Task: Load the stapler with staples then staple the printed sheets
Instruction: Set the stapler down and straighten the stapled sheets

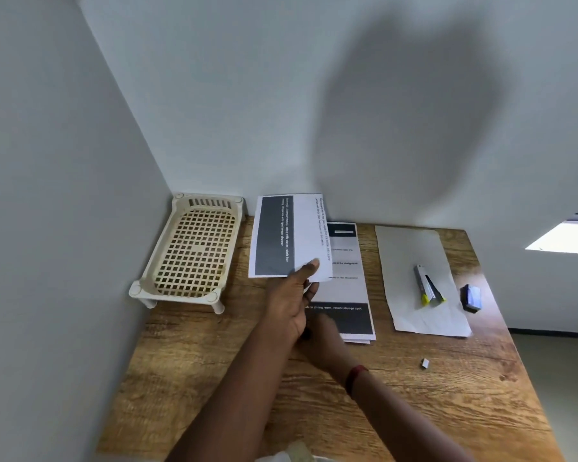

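Two hands reach out over a wooden table (214, 378). Your left hand (291, 295) pinches a printed sheet (287, 235) by its lower edge, thumb on the front. It holds the sheet upright over the far side of the table, just right of a cream lattice tray (194, 251) that stands in the corner. Your right hand (324, 328), with a red band (356, 378) at the wrist, lies on the near end of a stack of printed sheets (347, 288). It is blurred and partly hidden behind the left, so its grip cannot be told. Further right, apart from the stack, the stapler (427, 285) lies hinged open on a blank white sheet (411, 248). A small dark box (470, 297) sits just beside that sheet, and a tiny pale block (424, 362) lies alone nearer you.
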